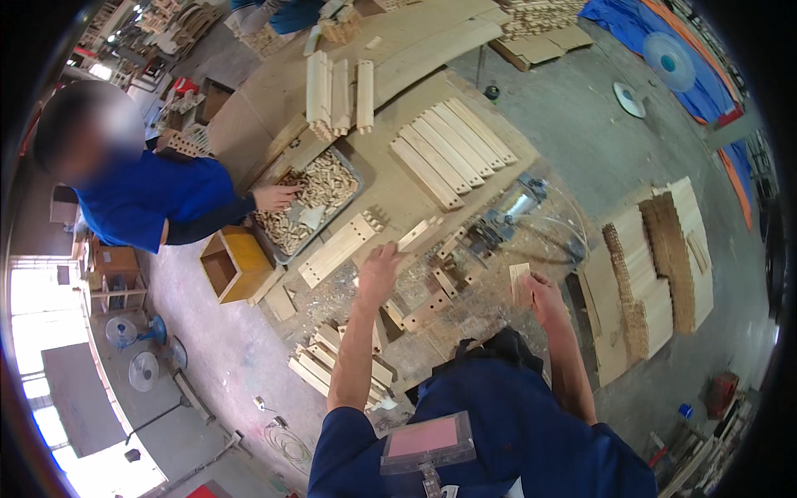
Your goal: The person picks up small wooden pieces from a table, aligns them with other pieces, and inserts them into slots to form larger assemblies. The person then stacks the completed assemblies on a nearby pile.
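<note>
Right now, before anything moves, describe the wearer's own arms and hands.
Short navy-blue sleeves leave both forearms bare. The left hand and right hand are ungloved, five-fingered human hands; no cables or clear markings show on them.

Left forearm (352, 357): bare; stretched forward from the bent elbow, leaning slightly inward toward the wrist.
Left hand (379, 270): out ahead of the body, farther forward than the other; back of the hand upward; fingers bent and pointing forward and to the right; how tightly the fingertips close is too small to tell.
Right forearm (571, 369): bare; angled forward and inward from beside the trunk.
Right hand (544, 296): nearer the body; fingers curled in a pinch, directed left.
Both hands: well apart, neither touching the other.
</note>
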Available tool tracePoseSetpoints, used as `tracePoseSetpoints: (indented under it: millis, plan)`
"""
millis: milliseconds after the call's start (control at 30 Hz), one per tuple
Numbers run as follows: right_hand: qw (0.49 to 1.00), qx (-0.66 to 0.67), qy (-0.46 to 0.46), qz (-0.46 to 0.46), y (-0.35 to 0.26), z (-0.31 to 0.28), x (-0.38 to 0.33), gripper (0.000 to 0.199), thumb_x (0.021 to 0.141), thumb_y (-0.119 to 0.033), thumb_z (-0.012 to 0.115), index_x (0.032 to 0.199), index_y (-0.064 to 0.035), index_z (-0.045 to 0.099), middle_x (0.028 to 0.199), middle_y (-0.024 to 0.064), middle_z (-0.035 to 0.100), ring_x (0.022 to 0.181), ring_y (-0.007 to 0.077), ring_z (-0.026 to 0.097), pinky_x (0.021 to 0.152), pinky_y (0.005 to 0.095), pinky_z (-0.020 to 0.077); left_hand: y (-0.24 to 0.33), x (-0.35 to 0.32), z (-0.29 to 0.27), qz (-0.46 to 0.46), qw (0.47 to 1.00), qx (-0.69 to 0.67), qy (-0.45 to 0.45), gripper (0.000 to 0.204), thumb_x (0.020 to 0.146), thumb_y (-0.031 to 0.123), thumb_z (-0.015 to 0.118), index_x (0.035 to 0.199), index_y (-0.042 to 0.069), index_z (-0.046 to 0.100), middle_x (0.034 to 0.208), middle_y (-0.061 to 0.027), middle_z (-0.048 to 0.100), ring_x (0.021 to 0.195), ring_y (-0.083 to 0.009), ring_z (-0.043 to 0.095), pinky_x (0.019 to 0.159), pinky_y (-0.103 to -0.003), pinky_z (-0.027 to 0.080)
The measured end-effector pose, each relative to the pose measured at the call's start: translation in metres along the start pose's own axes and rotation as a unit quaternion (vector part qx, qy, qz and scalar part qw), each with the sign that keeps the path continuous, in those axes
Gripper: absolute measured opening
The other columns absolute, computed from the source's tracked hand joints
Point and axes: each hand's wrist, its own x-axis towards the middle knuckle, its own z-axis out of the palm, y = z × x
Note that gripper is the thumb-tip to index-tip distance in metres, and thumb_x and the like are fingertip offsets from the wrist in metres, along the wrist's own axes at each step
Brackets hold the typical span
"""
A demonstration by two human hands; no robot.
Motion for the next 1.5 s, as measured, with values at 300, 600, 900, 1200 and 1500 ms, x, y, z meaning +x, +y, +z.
tracePoseSetpoints:
  millis: [300,600,900,1200,1500]
  plan:
    - [0.999,0.019,0.031,-0.024,0.016,-0.029,-0.057,0.027,0.099,-0.022,0.057,0.111,0.0016,0.063,0.092,0.0112,0.07,0.078,0.0194,0.068,0.069,0.0327,0.0548,0.01,-0.052,0.071,-0.054,0.99,-0.104,-0.08,0.043,0.095,0.023,0.049,0.133,0.004,0.056,0.121,-0.025,0.062,0.112,-0.0429,0.059,0.097,-0.046,0.047]
    - [1.0,0.029,-0.001,0.011,0.006,-0.016,-0.022,0.027,0.098,-0.02,0.059,0.112,0.0027,0.063,0.093,0.011,0.07,0.08,0.0192,0.069,0.071,0.0315,0.0556,0.037,-0.06,0.111,-0.185,0.98,0.059,0.037,0.04,0.093,0.041,0.049,0.092,0.004,0.065,0.096,-0.0214,0.07,0.093,-0.0418,0.065,0.087,-0.054,0.045]
    - [0.998,0.037,0.021,0.047,-0.008,-0.024,0.024,0.028,0.097,-0.02,0.063,0.114,0.001,0.065,0.096,0.0081,0.071,0.08,0.0155,0.07,0.07,0.0283,0.0546,0.041,-0.053,0.113,-0.179,0.979,0.085,0.051,0.043,0.093,0.043,0.049,0.091,0.004,0.065,0.094,-0.0197,0.069,0.089,-0.0406,0.064,0.082,-0.054,0.044]
    - [0.999,0.03,-0.007,0.028,-0.018,-0.015,0.02,0.027,0.098,-0.02,0.061,0.116,0.0003,0.064,0.1,0.0093,0.071,0.086,0.0182,0.07,0.074,0.0315,0.0558,0.041,-0.054,0.114,-0.181,0.977,0.108,0.022,0.047,0.094,0.046,0.046,0.094,0.004,0.067,0.097,-0.0199,0.069,0.093,-0.0397,0.065,0.087,-0.053,0.043]
    - [0.999,0.012,-0.03,-0.022,-0.002,0.024,0.011,0.028,0.097,-0.022,0.064,0.112,0.0009,0.067,0.098,0.0089,0.071,0.084,0.0162,0.069,0.07,0.031,0.0539,0.051,-0.052,0.095,-0.221,0.972,0.002,0.081,0.058,0.092,0.058,0.05,0.08,0.005,0.071,0.076,-0.0184,0.07,0.073,-0.0377,0.068,0.068,-0.047,0.052]
